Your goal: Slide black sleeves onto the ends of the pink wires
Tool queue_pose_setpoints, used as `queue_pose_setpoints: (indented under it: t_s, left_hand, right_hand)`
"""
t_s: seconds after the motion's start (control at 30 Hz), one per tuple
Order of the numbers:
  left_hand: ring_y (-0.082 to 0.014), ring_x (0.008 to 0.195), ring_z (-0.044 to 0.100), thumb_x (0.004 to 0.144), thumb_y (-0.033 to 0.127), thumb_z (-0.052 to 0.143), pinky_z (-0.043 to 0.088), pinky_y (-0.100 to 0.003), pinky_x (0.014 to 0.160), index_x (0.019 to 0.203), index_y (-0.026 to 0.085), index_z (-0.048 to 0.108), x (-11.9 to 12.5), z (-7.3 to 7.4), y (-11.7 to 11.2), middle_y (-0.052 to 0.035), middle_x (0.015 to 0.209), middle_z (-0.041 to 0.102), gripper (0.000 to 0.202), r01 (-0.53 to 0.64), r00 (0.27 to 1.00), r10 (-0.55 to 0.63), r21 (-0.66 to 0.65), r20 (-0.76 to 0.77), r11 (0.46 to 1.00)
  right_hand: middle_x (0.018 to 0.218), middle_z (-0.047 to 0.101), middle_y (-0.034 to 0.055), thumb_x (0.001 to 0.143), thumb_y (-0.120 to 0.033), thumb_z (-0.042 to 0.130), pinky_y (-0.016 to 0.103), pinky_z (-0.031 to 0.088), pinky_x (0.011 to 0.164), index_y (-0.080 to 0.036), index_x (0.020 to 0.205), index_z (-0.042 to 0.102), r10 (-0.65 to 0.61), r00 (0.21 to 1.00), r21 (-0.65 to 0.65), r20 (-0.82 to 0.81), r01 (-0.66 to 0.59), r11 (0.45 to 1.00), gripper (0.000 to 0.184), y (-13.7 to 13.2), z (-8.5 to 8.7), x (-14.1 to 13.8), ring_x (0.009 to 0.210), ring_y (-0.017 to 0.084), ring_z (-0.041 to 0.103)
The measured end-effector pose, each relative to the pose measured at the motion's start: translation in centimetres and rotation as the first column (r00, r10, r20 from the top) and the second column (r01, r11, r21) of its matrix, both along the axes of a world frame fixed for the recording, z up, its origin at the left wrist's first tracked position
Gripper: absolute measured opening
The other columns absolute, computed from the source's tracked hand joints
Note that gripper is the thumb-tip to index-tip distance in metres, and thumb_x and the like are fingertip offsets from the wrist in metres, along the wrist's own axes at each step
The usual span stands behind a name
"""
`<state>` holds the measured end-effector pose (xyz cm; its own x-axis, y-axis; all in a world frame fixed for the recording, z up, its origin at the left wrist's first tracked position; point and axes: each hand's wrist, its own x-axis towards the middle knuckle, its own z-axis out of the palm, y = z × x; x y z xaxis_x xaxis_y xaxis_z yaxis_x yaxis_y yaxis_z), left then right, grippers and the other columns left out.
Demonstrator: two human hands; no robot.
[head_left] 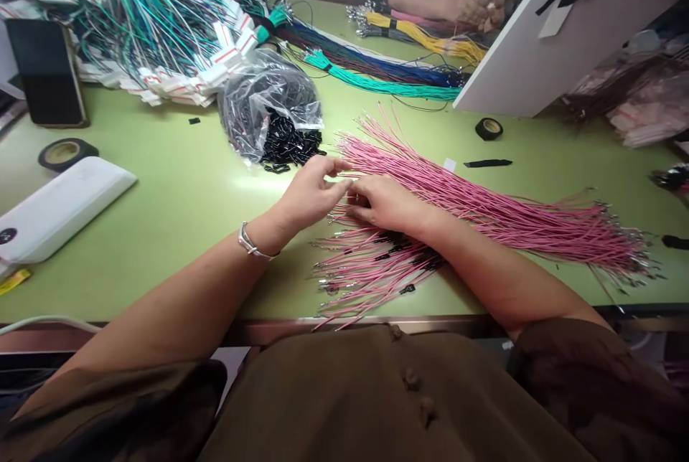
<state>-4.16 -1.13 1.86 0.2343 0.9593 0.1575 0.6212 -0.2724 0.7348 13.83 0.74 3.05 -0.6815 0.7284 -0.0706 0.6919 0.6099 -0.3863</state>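
Observation:
A large bundle of pink wires (484, 211) lies across the green table (177, 196), metal terminals at its right end. A smaller fan of pink wires (355, 272) with black sleeves lies near the table's front edge. My left hand (309, 193) hovers at the bundle's left end, fingers pinched together on a pink wire end. My right hand (385, 200) rests on the pink wires just beside it, fingers curled down onto them. A clear plastic bag (269, 107) spilling small black sleeves (288, 146) sits just beyond my hands.
Teal and white wire bundles (145, 24) pile at the back left. Blue, teal and yellow wire bundles (387, 67) lie at the back. Another person's hands (474, 6) work there. Tape rolls (64, 153) (489, 128), a white case (54, 207) and a white board (538, 39) stand around.

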Motion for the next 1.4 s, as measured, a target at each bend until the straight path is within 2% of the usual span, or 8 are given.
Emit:
queue_pose_setpoints:
  t_s: [0.17,0.33,0.53,0.77,1.0,1.17,1.27,1.4]
  left_hand:
    - [-0.0316,0.099,0.054,0.087,0.037,0.058,0.046,-0.046,0.084,0.099,0.011,0.063,0.8,0.2,-1.5,-0.0162,0.101,0.058,0.029,0.157,0.824,-0.099,0.057,-0.558,0.986]
    - [-0.0298,0.088,0.053,0.090,0.010,0.041,0.042,-0.041,0.074,0.095,0.010,0.062,1.5,0.1,-2.2,-0.0166,0.091,0.058,0.022,0.303,0.663,-0.143,0.088,-0.735,0.949]
    - [-0.0275,0.079,0.051,0.087,0.006,0.042,0.039,-0.039,0.068,0.089,0.013,0.062,1.0,0.0,-1.9,-0.0146,0.084,0.057,0.020,0.435,0.647,-0.197,0.143,-0.737,0.889]
    - [-0.0241,0.077,0.054,0.098,0.025,0.039,0.040,-0.036,0.070,0.088,0.014,0.062,0.8,0.1,-1.4,-0.0106,0.081,0.060,0.028,0.412,0.736,-0.292,0.061,-0.611,0.909]
    - [-0.0201,0.068,0.052,0.095,0.021,0.040,0.035,-0.033,0.062,0.079,0.016,0.061,1.3,0.7,-2.2,-0.0079,0.075,0.059,0.028,0.425,0.711,-0.358,-0.036,-0.605,0.905]
    - [-0.0191,0.073,0.054,0.099,0.034,0.037,0.040,-0.032,0.067,0.095,0.016,0.064,2.1,1.5,-3.3,-0.0075,0.083,0.058,0.033,0.459,0.776,-0.447,-0.087,-0.445,0.884]
    - [-0.0186,0.075,0.055,0.102,0.036,0.030,0.042,-0.033,0.072,0.100,0.016,0.063,2.7,2.1,-3.9,-0.0072,0.084,0.059,0.040,0.478,0.803,-0.474,-0.085,-0.362,0.874]
    - [-0.0180,0.068,0.052,0.101,0.035,0.032,0.043,-0.033,0.069,0.091,0.013,0.063,3.6,2.7,-5.1,-0.0075,0.078,0.058,0.040,0.528,0.751,-0.527,-0.118,-0.399,0.841]
  right_hand:
    - [0.095,0.069,0.0095,0.092,-0.033,0.054,0.030,0.035,0.074,-0.016,0.089,0.068,0.047,0.984,0.049,0.174,-0.056,0.997,0.023,0.2,1.2,0.6,0.088,0.020,0.058]
    - [0.091,0.070,0.0103,0.089,-0.025,0.056,0.031,0.032,0.068,-0.017,0.087,0.070,0.068,0.934,0.060,0.350,-0.095,0.994,0.016,0.1,2.9,1.3,0.080,0.020,0.059]
    - [0.073,0.068,0.0062,0.079,-0.020,0.066,0.032,0.031,0.061,-0.020,0.079,0.073,-0.031,0.880,0.028,0.474,0.020,0.999,0.007,1.1,4.3,4.8,0.065,0.018,0.054]
    - [0.101,0.069,0.0108,0.086,-0.032,0.062,0.031,0.038,0.072,-0.017,0.101,0.071,0.140,0.978,0.053,0.157,-0.150,0.987,0.022,0.1,3.4,2.7,0.090,0.021,0.060]
    - [0.083,0.070,0.0066,0.081,-0.025,0.063,0.030,0.032,0.061,-0.021,0.088,0.072,0.096,0.924,-0.048,0.370,-0.085,0.995,0.012,0.0,3.4,3.0,0.072,0.018,0.057]
    - [0.083,0.071,0.0037,0.078,-0.021,0.065,0.030,0.039,0.066,-0.023,0.090,0.075,0.228,0.938,-0.185,0.261,-0.183,0.966,0.015,1.3,4.5,5.4,0.075,0.017,0.059]
    - [0.099,0.072,0.0049,0.084,-0.017,0.057,0.031,0.044,0.078,-0.022,0.100,0.074,0.212,0.973,-0.116,0.095,-0.201,0.973,0.023,2.2,3.7,4.8,0.090,0.018,0.061]
    - [0.106,0.068,0.0095,0.090,-0.014,0.049,0.033,0.044,0.088,-0.016,0.105,0.071,-0.041,0.999,0.105,-0.013,0.042,0.994,0.027,2.6,1.0,1.9,0.099,0.020,0.059]
